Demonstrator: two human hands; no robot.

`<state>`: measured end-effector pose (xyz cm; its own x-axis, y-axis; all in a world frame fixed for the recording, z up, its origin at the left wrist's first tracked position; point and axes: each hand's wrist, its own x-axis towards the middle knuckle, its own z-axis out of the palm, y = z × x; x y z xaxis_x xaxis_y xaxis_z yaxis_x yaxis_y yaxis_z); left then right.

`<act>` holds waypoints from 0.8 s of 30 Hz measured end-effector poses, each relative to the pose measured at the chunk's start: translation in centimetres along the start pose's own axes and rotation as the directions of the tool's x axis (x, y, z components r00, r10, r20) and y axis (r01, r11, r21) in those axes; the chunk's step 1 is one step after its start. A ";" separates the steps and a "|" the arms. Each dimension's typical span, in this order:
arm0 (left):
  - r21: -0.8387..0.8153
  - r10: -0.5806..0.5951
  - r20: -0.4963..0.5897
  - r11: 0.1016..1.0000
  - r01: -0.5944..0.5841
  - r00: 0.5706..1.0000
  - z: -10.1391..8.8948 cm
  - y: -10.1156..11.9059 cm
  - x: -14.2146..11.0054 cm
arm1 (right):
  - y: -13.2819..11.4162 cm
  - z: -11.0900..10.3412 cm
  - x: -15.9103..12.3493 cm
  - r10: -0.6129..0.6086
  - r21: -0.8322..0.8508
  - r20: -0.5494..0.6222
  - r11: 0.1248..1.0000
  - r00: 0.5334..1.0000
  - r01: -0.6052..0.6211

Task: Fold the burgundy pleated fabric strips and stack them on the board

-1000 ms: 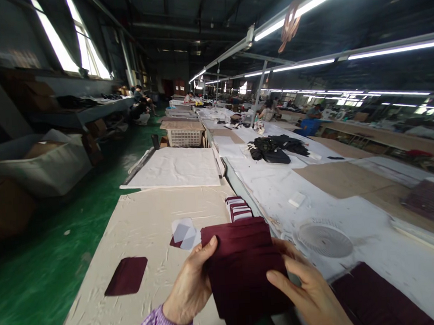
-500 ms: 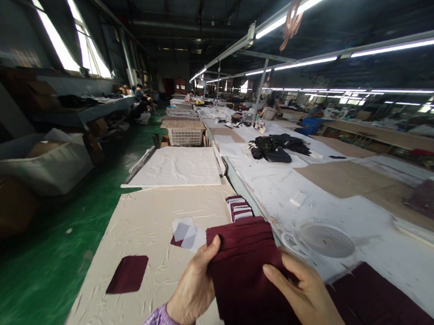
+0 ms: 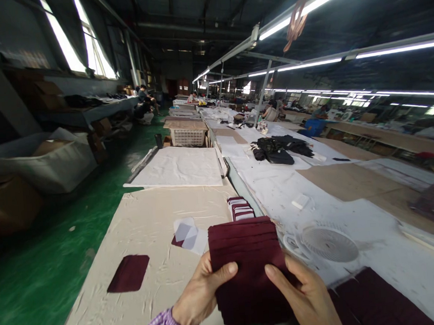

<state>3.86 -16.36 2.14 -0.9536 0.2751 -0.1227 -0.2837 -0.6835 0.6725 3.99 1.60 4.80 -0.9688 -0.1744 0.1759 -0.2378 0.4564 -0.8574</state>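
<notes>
Both my hands hold a stack of maroon fabric pieces [image 3: 246, 259] above the near edge of the table. My left hand [image 3: 202, 294] grips its left side, thumb lying across the top piece. My right hand [image 3: 310, 297] holds the right side, thumb on top, fingers underneath. A single maroon piece [image 3: 128, 273] lies flat on the cream table cover [image 3: 149, 212] to the left. Just beyond the stack lie white paper cut-outs [image 3: 187, 232] and a small pile of maroon and white pieces [image 3: 240, 209].
A white round fan guard [image 3: 329, 244] lies to the right, with dark maroon cloth [image 3: 375, 302] near the bottom right. Farther off are a white board [image 3: 178, 167], black garments [image 3: 279, 149], a plastic basket [image 3: 188, 136] and seated workers. A green floor aisle [image 3: 52, 253] runs left.
My left thumb has slid rightward over the top of the stack. The stack sits slightly higher and squarer between my hands.
</notes>
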 end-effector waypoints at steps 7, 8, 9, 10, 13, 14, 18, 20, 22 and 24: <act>0.031 -0.011 -0.054 0.999 0.013 0.998 -0.2 -0.1 0.2 | 0.4 0.3 -0.3 0.122 0.166 -0.128 0.981 0.984 -0.099; 0.048 -0.014 -0.037 0.999 0.016 0.999 -0.3 -0.1 0.1 | 0.4 0.2 -0.4 0.155 0.195 -0.140 0.973 0.978 -0.126; 0.062 -0.017 -0.026 0.998 0.019 1.000 -0.3 -0.1 0.1 | 0.4 0.1 -0.4 0.183 0.225 -0.137 0.963 0.974 -0.149; 0.069 -0.020 -0.019 0.997 0.021 1.000 -0.4 -0.1 0.0 | 0.3 0.1 -0.4 0.204 0.258 -0.122 0.951 0.971 -0.168; 0.066 -0.015 -0.010 0.998 0.016 1.000 -0.7 -0.3 0.1 | -0.4 0.2 -0.2 0.228 0.376 -0.057 0.907 0.972 -0.191; 0.063 -0.012 -0.006 0.998 0.013 1.000 -0.8 -0.4 0.2 | -0.6 0.3 -0.1 0.225 0.408 -0.038 0.893 0.974 -0.190; 0.043 -0.009 -0.019 0.999 0.010 1.000 -1.0 -0.7 0.4 | -1.2 0.8 0.3 0.190 0.377 -0.056 0.913 0.980 -0.155; 0.030 -0.012 -0.018 0.999 0.012 1.000 -0.9 -0.9 0.4 | -1.0 0.9 0.4 0.175 0.325 -0.088 0.936 0.981 -0.138; 0.026 -0.007 -0.002 1.000 0.008 1.000 -0.8 -1.0 0.3 | -0.4 1.0 0.4 0.178 0.307 -0.089 0.941 0.980 -0.143; 0.028 -0.001 0.014 1.000 0.001 1.000 -0.6 -1.0 0.3 | 0.2 1.1 0.3 0.190 0.302 -0.088 0.941 0.978 -0.156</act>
<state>3.80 -16.04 0.97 -0.9518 0.2850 -0.1133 -0.2814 -0.6644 0.6924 3.69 0.65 4.18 -0.9987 -0.0065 0.0514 -0.0517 0.1932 -0.9798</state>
